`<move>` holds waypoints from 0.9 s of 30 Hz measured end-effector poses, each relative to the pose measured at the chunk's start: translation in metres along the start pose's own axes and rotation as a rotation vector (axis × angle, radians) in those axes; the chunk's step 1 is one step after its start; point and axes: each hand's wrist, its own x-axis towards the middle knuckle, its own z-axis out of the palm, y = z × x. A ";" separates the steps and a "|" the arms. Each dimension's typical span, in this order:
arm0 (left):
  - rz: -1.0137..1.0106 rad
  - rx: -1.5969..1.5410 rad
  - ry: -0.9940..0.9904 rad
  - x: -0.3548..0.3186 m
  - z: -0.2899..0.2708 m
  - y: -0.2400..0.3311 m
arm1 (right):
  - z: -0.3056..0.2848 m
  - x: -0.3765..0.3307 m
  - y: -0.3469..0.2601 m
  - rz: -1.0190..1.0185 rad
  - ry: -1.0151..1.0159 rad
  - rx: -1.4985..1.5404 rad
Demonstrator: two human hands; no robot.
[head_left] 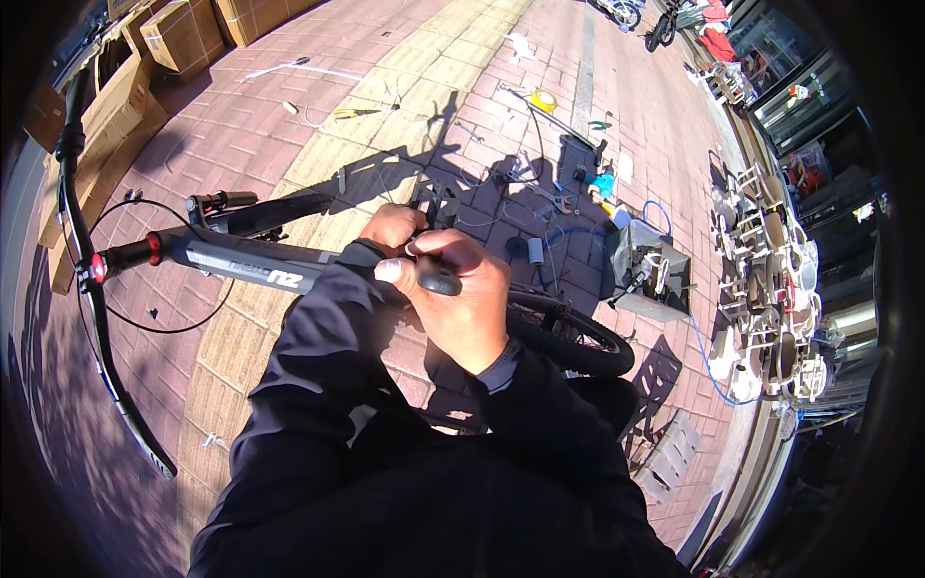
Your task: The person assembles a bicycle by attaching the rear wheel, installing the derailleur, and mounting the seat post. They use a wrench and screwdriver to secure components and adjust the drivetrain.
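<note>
Below me is a bicycle with a dark grey frame tube [222, 258], a black handlebar [108, 371] at the left and a wheel [588, 349] at the right. Both my hands work close together over the frame's middle. My right hand [467, 306] is closed around a black rounded thing [439, 278], its thumb pointing left; I cannot make out its kind. Just beyond it, my left hand [393, 227] has its fingers curled near the same spot. What the left fingers hold is hidden behind the right hand and the left sleeve.
Cardboard boxes [183, 40] stand at the far left. Pliers [355, 113], a yellow tape roll [543, 100], a teal tool [603, 184] and cables lie on the paving beyond. An open grey bin [665, 310] holds parts. White and tan pieces [771, 289] are stacked at the right beside a blue hose [711, 358].
</note>
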 end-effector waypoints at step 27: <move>-0.067 -0.308 0.096 0.002 0.008 -0.012 | -0.113 -0.037 0.203 1.202 0.933 1.037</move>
